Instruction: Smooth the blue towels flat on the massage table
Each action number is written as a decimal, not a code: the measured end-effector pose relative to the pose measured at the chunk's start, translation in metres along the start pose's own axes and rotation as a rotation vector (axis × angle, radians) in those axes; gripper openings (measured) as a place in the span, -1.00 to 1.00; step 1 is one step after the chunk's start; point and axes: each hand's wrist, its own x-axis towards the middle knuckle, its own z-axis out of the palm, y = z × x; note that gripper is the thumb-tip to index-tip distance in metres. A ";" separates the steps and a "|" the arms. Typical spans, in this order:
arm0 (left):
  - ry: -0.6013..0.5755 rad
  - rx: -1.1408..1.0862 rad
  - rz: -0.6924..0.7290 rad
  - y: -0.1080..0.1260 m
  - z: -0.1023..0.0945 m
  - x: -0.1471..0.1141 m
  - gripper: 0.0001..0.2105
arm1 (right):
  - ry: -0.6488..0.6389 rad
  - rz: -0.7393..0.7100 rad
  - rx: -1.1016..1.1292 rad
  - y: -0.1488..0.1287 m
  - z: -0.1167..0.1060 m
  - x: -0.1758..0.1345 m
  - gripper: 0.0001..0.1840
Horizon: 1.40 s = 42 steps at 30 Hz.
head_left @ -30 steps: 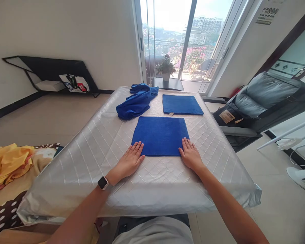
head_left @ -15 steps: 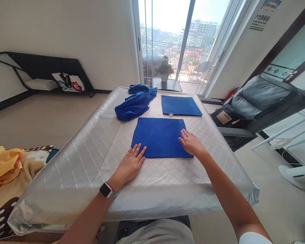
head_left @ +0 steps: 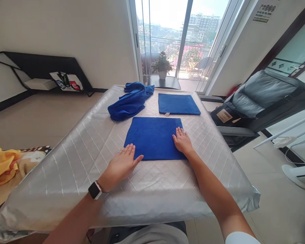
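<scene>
A folded blue towel (head_left: 154,137) lies flat as a near rectangle on the silver quilted tablecloth (head_left: 165,200). At its near left corner rests my left hand (head_left: 120,164), fingers stretched, thumb apart, a dark watch on the wrist. My right hand (head_left: 183,140) lies flat over the towel's right edge with its fingers extended. Neither hand grips anything. Farther back on the right is a second folded blue towel (head_left: 179,104), a small white tag at its near edge. A crumpled blue towel (head_left: 129,103) is heaped at the back left.
Beyond the table a potted plant (head_left: 162,66) stands on a chair by the glass door. A grey recliner (head_left: 264,101) is close to the table's right side. Yellow cloth (head_left: 3,166) is piled at the left, and a black rack (head_left: 45,71) leans along the wall.
My left hand has shifted slightly left, its thumb now spread from the fingers. My right hand still lies at the towel's right edge. The view has moved a little.
</scene>
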 end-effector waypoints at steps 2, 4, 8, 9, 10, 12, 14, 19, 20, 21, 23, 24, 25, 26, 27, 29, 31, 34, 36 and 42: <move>-0.016 0.008 0.036 0.019 -0.011 0.022 -0.17 | 0.008 0.009 0.005 -0.001 0.000 0.000 -0.30; -0.016 -0.017 0.156 0.046 -0.021 0.053 -0.20 | 0.014 0.015 0.007 -0.001 0.001 0.000 -0.30; 0.105 -0.122 0.334 0.106 -0.023 0.121 -0.31 | 0.024 0.004 -0.005 0.000 0.003 0.000 -0.31; 0.116 -0.138 0.329 0.118 -0.020 0.135 -0.33 | 0.025 -0.001 -0.008 0.000 0.004 0.000 -0.31; 0.113 -0.148 0.311 0.126 -0.016 0.148 -0.34 | 0.026 -0.004 -0.009 0.001 0.005 0.000 -0.32; 0.087 -0.159 0.248 0.133 -0.006 0.165 -0.34 | 0.030 -0.002 -0.007 0.002 0.006 0.001 -0.32; 0.055 -0.166 0.194 0.130 0.003 0.172 -0.33 | 0.031 0.004 -0.004 0.002 0.007 0.002 -0.32; 0.021 -0.154 0.147 0.097 0.010 0.160 -0.24 | 0.020 0.021 0.001 0.000 0.006 0.004 -0.29; 0.019 -0.148 0.130 0.088 0.009 0.156 -0.22 | 0.017 0.025 0.004 0.000 0.006 0.004 -0.29; 0.014 -0.143 0.110 0.078 0.008 0.152 -0.21 | 0.013 0.028 0.007 0.000 0.005 0.004 -0.29; -0.001 -0.135 0.067 0.057 0.007 0.144 -0.19 | 0.007 0.030 0.009 -0.001 0.005 0.004 -0.29; -0.009 -0.133 0.044 0.046 0.007 0.141 -0.18 | 0.005 0.029 0.008 -0.001 0.004 0.004 -0.29; -0.015 -0.130 0.020 0.036 0.007 0.137 -0.18 | 0.005 0.030 0.005 -0.001 0.004 0.003 -0.29; -0.016 -0.125 -0.003 0.025 0.008 0.133 -0.18 | 0.005 0.032 0.002 -0.001 0.004 0.003 -0.29; -0.012 -0.118 -0.026 0.015 0.009 0.130 -0.17 | 0.005 0.035 -0.003 -0.001 0.004 0.003 -0.29; 0.001 -0.100 -0.078 -0.003 0.011 0.123 -0.17 | 0.001 0.038 -0.016 0.000 0.004 0.004 -0.29; 0.013 -0.087 -0.131 -0.018 0.014 0.119 -0.17 | -0.003 0.040 -0.030 0.001 0.004 0.004 -0.29; 0.020 -0.088 -0.193 -0.032 0.015 0.116 -0.18 | -0.004 0.038 -0.042 0.002 0.006 0.005 -0.29; 0.023 -0.094 -0.214 -0.037 0.014 0.116 -0.18 | -0.001 0.038 -0.045 0.003 0.007 0.006 -0.29; 0.033 -0.091 -0.233 -0.035 0.010 0.115 -0.18 | -0.019 0.047 -0.063 0.000 0.004 0.005 -0.28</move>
